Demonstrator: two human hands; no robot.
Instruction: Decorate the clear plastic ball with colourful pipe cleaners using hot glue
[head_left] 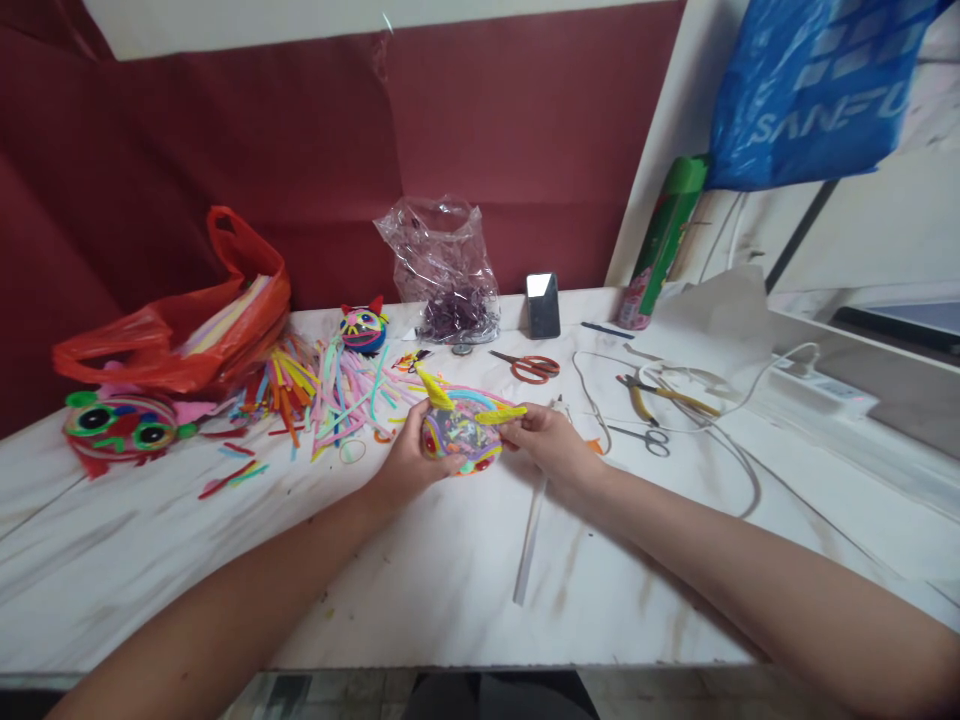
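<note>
Between my two hands, a little above the marble-patterned table (420,590), is a pipe-cleaner craft animal (466,432) with a see-through body, coloured trim and two yellow ear-like parts. My left hand (409,450) wraps round its left side, the thumb across the lower front. With my right hand (544,440), I pinch the tip of the yellow part on the right. Below the right hand lies a white stick (529,545), probably a glue stick; the thing at its upper end is mostly hidden by the hand.
Loose pipe cleaners (349,395) spread left beside a red plastic bag (187,330). Two finished craft heads (124,428) stand there. Orange-handled scissors (531,368), a phone (543,306) and a clear bag (450,280) lie behind. Pliers (641,400), small scissors (651,438) and cables sit right.
</note>
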